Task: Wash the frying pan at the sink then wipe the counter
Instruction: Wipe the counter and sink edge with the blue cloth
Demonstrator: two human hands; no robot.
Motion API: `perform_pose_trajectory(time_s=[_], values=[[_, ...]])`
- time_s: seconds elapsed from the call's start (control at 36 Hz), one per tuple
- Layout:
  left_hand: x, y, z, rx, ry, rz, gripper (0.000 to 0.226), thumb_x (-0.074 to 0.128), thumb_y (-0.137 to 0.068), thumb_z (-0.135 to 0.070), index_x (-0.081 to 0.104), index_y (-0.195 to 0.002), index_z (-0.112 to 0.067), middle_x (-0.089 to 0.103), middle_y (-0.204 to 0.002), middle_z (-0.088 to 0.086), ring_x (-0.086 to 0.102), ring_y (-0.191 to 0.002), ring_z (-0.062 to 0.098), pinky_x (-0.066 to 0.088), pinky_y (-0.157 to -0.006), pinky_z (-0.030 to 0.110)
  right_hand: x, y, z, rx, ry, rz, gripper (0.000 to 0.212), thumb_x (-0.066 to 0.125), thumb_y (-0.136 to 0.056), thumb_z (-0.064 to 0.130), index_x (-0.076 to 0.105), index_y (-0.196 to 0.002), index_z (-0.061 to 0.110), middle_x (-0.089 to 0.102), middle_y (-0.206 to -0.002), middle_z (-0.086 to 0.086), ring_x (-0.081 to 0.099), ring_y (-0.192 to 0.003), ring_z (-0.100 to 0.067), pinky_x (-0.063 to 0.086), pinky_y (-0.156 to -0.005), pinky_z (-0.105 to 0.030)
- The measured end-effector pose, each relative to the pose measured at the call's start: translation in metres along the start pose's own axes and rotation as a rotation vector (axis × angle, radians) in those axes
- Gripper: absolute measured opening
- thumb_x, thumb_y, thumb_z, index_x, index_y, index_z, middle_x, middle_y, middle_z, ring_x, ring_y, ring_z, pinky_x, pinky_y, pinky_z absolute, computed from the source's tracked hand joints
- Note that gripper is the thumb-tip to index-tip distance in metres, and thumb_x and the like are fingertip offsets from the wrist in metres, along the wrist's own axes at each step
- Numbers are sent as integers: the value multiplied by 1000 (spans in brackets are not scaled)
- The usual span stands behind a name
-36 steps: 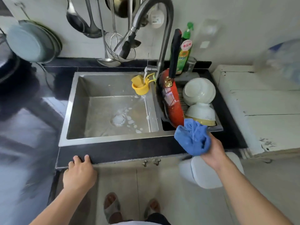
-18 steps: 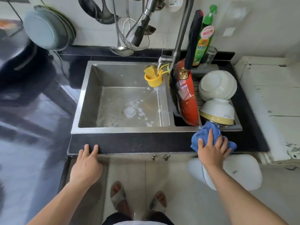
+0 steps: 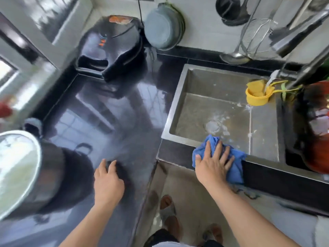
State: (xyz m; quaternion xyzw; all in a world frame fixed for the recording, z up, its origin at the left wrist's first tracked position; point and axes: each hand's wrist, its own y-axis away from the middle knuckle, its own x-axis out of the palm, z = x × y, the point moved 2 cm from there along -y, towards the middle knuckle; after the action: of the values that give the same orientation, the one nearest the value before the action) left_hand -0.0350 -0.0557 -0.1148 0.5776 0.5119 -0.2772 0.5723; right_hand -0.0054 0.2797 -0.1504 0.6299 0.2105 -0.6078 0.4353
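Note:
My right hand presses flat, fingers spread, on a blue cloth that lies on the black counter strip in front of the steel sink. My left hand rests with straight fingers on the glossy black counter to the left of the sink. The red frying pan stands on edge in the drying basin at the far right, partly cut off by the frame. Soap foam lies round the sink drain.
A black electric cooker stands at the back of the counter. A steel pot with a lid sits at the near left. A yellow holder hangs inside the sink under the tap. Ladles and a strainer hang on the wall.
My right hand slid the blue cloth leftward along the front counter strip, from before the drying basin to before the sink. My left hand moved onto the left counter. The view swung left.

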Motion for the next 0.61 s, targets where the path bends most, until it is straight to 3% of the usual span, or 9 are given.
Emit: perform_pose_trajectory(time_s=[0.14,0.19,0.25,0.28,0.33,0.39,0.44,0.5,0.61], values=[[-25,2,63,-128,31,-10,62,46,-83,0,47,-145,-12,29,-160,13,25,-144,35,34,-115,48,39,41,161,-670,80,7,63,62,-88,42,49,-148,26,40,-157,-12,32,-144,-46,25,-116,-64],[-28,-1,80,-127,56,-22,65,46,-83,2,47,-147,-13,28,-163,10,25,-148,29,32,-118,44,47,66,210,-948,140,54,60,61,-91,39,48,-148,27,34,-161,-10,26,-147,-46,27,-115,-64],[-30,-8,89,-60,63,-28,71,47,-80,4,46,-149,-14,27,-163,10,26,-150,26,34,-117,42,54,87,247,-1229,289,175,57,48,-100,34,34,-155,27,10,-169,-9,3,-152,-44,13,-120,-61],[-29,-14,91,-12,65,-34,75,48,-78,4,44,-150,-17,28,-163,12,28,-150,28,36,-115,43,56,90,258,-1320,347,222,56,41,-104,35,29,-157,27,2,-169,-7,-4,-153,-42,6,-122,-59],[-29,-29,89,78,27,-24,81,49,-74,3,41,-152,-17,31,-161,17,31,-148,34,40,-113,45,51,69,269,-1418,368,208,53,36,-105,41,31,-156,29,5,-169,-6,-2,-154,-37,4,-124,-55],[-34,-49,84,145,-50,10,82,46,-74,2,36,-154,-12,27,-161,21,28,-148,39,37,-114,48,42,22,275,-1386,320,111,55,34,-100,48,40,-152,33,21,-167,-4,14,-154,-34,9,-123,-54],[-42,-64,74,164,-132,66,84,45,-82,-2,17,-160,-17,9,-167,17,12,-153,36,27,-120,43,21,-46,270,-1183,295,31,60,27,-95,54,41,-151,37,32,-163,-3,26,-151,-33,13,-120,-58],[-47,-79,79,152,-137,85,85,43,-89,-7,2,-161,-24,-6,-168,10,-1,-155,30,21,-122,35,0,-123,271,-909,319,34,62,18,-96,58,31,-154,41,26,-165,-1,20,-152,-29,8,-118,-62],[-55,-78,84,206,-105,99,84,39,-92,-4,0,-160,-34,-12,-168,-1,-7,-155,20,20,-122,29,-48,-240,265,-492,220,107,57,22,-101,54,13,-157,45,5,-169,2,1,-154,-24,2,-120,-60]])
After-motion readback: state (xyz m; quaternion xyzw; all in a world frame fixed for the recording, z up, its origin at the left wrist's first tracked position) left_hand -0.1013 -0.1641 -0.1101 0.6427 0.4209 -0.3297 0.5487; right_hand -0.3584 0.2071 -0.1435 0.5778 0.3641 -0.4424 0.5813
